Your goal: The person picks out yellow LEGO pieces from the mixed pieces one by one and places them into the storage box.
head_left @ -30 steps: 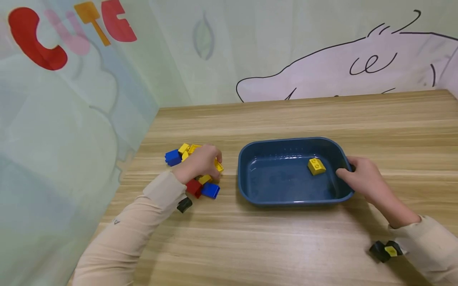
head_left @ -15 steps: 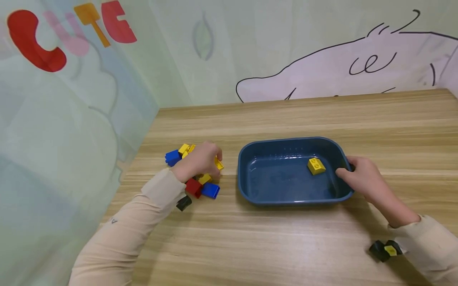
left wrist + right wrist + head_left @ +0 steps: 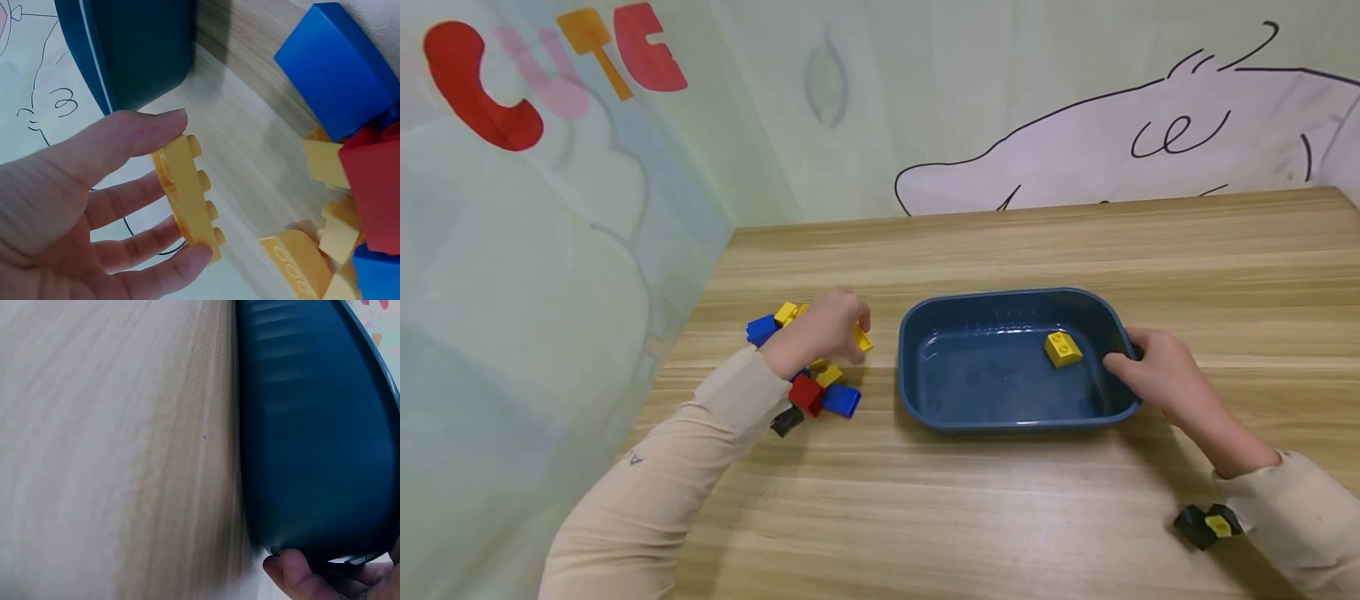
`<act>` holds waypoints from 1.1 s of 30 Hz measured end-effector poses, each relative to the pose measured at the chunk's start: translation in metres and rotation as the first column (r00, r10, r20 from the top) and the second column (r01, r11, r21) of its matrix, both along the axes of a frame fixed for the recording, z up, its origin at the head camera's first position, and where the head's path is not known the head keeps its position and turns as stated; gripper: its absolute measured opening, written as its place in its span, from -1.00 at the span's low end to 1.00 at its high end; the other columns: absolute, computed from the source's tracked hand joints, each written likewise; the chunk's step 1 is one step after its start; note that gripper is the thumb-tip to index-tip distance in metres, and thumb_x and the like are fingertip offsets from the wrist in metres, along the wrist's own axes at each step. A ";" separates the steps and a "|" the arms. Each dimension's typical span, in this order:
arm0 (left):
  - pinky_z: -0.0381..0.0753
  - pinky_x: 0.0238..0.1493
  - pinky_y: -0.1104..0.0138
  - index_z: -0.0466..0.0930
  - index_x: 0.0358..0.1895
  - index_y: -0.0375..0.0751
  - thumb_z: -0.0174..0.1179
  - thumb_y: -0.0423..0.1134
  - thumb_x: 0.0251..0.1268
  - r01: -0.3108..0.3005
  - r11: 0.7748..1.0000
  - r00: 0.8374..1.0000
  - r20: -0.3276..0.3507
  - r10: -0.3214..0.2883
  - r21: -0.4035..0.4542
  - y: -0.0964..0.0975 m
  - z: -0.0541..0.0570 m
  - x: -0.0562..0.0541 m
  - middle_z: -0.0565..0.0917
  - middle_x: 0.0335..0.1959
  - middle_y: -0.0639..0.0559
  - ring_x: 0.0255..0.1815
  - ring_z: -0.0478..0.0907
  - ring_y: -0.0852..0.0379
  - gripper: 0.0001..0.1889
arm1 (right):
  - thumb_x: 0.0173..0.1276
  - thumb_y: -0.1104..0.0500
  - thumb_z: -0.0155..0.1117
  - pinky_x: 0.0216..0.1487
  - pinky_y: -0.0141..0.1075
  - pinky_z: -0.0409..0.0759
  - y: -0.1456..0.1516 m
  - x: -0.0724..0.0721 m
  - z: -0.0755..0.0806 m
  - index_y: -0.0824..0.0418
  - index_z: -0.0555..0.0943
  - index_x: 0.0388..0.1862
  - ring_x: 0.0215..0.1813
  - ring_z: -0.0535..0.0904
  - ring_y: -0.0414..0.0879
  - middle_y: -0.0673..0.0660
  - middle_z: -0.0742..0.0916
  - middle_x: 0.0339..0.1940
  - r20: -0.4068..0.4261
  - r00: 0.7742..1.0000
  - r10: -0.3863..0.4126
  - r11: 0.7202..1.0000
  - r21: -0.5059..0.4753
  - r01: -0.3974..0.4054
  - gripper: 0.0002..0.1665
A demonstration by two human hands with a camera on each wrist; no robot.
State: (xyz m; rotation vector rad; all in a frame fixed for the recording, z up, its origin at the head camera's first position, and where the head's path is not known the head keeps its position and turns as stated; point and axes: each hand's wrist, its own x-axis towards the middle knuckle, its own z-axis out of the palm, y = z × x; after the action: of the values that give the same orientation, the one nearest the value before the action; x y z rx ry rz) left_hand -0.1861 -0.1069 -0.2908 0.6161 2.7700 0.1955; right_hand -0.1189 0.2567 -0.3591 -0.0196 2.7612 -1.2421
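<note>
My left hand (image 3: 826,327) pinches a long yellow toy brick (image 3: 189,195) between thumb and fingertips, its row of studs facing away from the palm in the left wrist view. The hand hovers over or just beside a loose pile that includes a red brick (image 3: 807,394) and a blue brick (image 3: 842,401); part of the pile is hidden beneath it. On the right, my right hand (image 3: 1168,375) grips the short end of a dark blue tub (image 3: 977,379), thumb over the rim and fingers outside. One yellow brick (image 3: 1063,349) lies inside the tub, towards its right end.
The tub stands on a wood-grain table (image 3: 1000,517), to the right of the pile. A printed wall covering (image 3: 820,167) borders the table at the back and left. Black wrist devices (image 3: 1206,525) hang below both sleeves.
The left hand has shifted slightly up and right with the yellow brick, uncovering a little more of the pile. The right hand and tub have stayed in place.
</note>
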 end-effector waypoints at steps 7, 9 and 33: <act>0.52 -0.25 0.31 0.64 -0.23 -0.36 0.44 -0.35 -0.12 0.032 0.999 0.999 -0.025 -0.032 -0.011 0.006 0.008 0.002 0.54 -0.26 -0.12 -0.25 0.42 -0.01 -0.69 | 0.27 0.26 0.03 -0.39 -0.18 0.64 0.000 0.000 0.000 0.63 0.40 0.07 -0.31 0.58 0.03 0.52 0.58 -0.11 -0.004 1.000 -0.001 1.000 0.004 0.001 -0.51; 0.52 -0.25 0.31 0.64 -0.24 -0.36 0.43 -0.36 -0.13 0.038 0.999 0.999 -0.030 -0.039 -0.014 0.008 0.010 0.002 0.55 -0.26 -0.12 -0.25 0.43 -0.01 -0.69 | 0.27 0.26 0.04 -0.39 -0.19 0.64 0.000 0.000 0.000 0.62 0.41 0.05 -0.32 0.58 0.03 0.50 0.59 -0.13 -0.009 1.000 -0.001 1.000 0.005 0.001 -0.53; 0.53 -0.25 0.31 0.64 -0.23 -0.37 0.44 -0.39 -0.14 0.095 0.992 0.993 -0.064 -0.100 -0.083 0.033 0.034 0.005 0.54 -0.27 -0.14 -0.25 0.43 -0.02 -0.69 | 0.26 0.27 0.04 -0.42 -0.24 0.62 0.001 0.001 0.000 0.61 0.43 0.02 -0.36 0.57 0.01 0.47 0.61 -0.18 -0.023 1.000 -0.008 1.000 0.007 0.008 -0.54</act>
State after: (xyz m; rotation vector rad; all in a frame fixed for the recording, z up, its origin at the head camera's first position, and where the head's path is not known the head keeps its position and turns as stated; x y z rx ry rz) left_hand -0.1808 -0.0737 -0.2573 0.7483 2.7883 0.0438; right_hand -0.1182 0.2572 -0.3594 -0.0226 2.7884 -1.2413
